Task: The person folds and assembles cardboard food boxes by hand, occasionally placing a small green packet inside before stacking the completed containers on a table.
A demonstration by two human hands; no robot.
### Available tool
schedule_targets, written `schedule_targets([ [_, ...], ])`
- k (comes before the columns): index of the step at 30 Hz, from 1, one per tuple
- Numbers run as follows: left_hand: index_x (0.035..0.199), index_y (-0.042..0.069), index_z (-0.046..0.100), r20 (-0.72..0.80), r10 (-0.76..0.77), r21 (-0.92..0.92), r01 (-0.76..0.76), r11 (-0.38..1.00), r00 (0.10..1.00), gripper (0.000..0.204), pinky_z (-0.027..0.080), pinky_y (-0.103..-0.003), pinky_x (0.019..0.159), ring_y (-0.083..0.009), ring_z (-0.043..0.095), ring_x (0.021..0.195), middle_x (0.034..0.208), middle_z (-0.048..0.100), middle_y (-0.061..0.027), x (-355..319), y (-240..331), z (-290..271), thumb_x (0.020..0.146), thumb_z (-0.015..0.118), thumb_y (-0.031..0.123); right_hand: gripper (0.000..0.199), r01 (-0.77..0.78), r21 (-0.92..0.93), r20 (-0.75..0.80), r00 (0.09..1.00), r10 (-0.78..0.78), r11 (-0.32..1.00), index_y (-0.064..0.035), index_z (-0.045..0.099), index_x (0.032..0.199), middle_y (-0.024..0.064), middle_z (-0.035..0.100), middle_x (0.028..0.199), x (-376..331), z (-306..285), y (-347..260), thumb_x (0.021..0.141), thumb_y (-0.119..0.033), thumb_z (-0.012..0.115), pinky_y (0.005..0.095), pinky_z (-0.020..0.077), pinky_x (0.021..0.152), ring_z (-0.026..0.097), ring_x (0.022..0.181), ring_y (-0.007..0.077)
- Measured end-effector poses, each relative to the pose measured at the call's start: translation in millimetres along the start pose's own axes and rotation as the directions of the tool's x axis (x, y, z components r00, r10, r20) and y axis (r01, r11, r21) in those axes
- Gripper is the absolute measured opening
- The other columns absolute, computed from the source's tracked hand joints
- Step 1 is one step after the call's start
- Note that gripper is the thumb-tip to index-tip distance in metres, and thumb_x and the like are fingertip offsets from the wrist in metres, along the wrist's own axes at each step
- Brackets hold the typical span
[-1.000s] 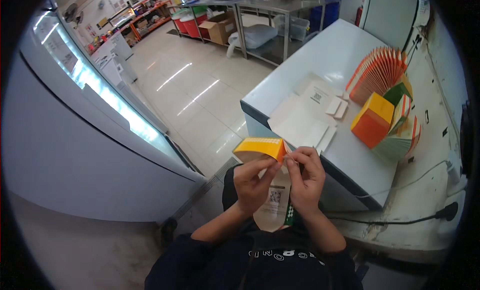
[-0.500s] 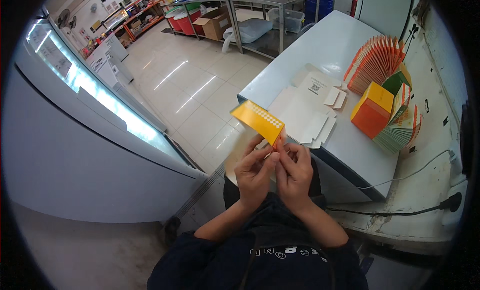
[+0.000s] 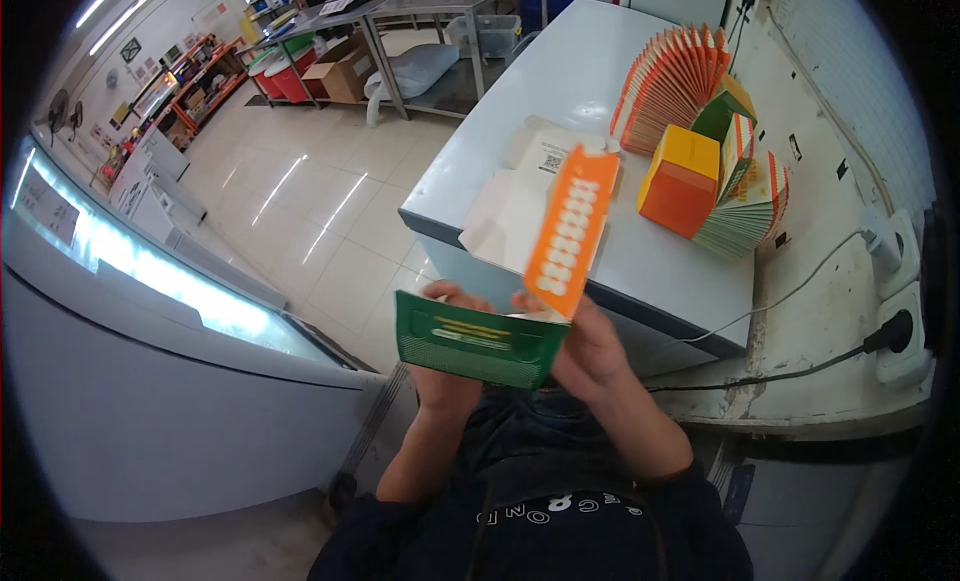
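Both hands hold a partly unfolded cardboard box [image 3: 470, 343] in front of my body. Its green panel faces me, and an orange panel with a row of white dots stands up on the right, blurred by motion. My left hand [image 3: 443, 389] grips the green side from behind; the panel covers much of it, with fingers curling over the top edge. At the right corner, where green meets orange, my right hand [image 3: 598, 359] is closed on the box, fingertips partly hidden. Beyond it, an unfolded box blank [image 3: 500, 206], white side up, lies on the white worktop [image 3: 455, 171].
A yellow-and-orange box [image 3: 680, 178] stands on the worktop's right, beside fanned orange-edged blanks [image 3: 668, 91] and fanned green-edged blanks [image 3: 742, 221]. Cables run from wall sockets [image 3: 900, 326] at right. A lit glass-topped freezer [image 3: 190, 326] is on the left; a steel table [image 3: 430, 6] stands behind.
The box has turned and spread, from a yellow panel facing up to green and orange panels. My hands have moved apart, and the view has shifted right.
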State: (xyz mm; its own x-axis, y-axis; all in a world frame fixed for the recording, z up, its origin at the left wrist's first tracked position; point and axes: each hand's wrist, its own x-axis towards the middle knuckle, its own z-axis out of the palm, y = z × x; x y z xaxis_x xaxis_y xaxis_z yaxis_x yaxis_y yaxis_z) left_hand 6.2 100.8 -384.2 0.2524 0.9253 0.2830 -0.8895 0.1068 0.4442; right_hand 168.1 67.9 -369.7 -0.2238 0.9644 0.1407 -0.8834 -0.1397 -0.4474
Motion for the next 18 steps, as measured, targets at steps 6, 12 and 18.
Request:
schedule_targets([
  [6, 0.144, -0.003, 0.027, 0.400, 0.408, 0.783, -0.537, 0.313, 0.821, 0.073, 0.035, -0.048, 0.106, -0.0321, 0.043, 0.129, 0.139, 0.043, -0.0222, 23.0, 59.2, 34.8, 0.095, 0.051, 0.045, 0.029, 0.116, -0.320, -0.220, 0.956, -0.193, 0.940, 0.0007, 0.052, 0.122, 0.0111, 0.065, 0.111, -2.2, 22.3, -39.3, 0.096, -0.012, 0.055, 0.0331, 0.0506, 0.092, 0.063, 0.102, 0.0167],
  [12, 0.115, -0.007, 0.055, 0.292, 0.061, 0.956, -0.293, 0.009, 0.954, 0.033, 0.047, -0.039, 0.085, -0.0359, 0.063, 0.095, 0.101, 0.063, -0.0240, 10.4, 34.7, 63.9, 0.088, 0.063, 0.009, 0.028, 0.259, -0.481, -0.159, 0.914, -0.374, 0.837, 0.0022, 0.050, 0.121, 0.0103, 0.065, 0.109, -1.7, 42.7, -23.8, 0.097, -0.010, 0.055, 0.0297, 0.0503, 0.090, 0.062, 0.102, 0.0133],
  [18, 0.095, -0.004, 0.058, -0.120, 0.311, 0.932, -0.001, 0.364, 0.943, 0.012, 0.043, -0.026, 0.071, -0.0111, 0.054, 0.079, 0.082, 0.059, -0.0079, -5.3, 26.0, 7.8, 0.095, 0.055, 0.007, 0.039, 0.082, -0.959, -0.007, 0.949, -0.314, 0.271, 0.0001, 0.051, 0.124, 0.0152, 0.060, 0.115, -71.8, 37.4, -61.1, 0.088, -0.009, 0.064, 0.0371, 0.0438, 0.097, 0.058, 0.108, 0.0228],
])
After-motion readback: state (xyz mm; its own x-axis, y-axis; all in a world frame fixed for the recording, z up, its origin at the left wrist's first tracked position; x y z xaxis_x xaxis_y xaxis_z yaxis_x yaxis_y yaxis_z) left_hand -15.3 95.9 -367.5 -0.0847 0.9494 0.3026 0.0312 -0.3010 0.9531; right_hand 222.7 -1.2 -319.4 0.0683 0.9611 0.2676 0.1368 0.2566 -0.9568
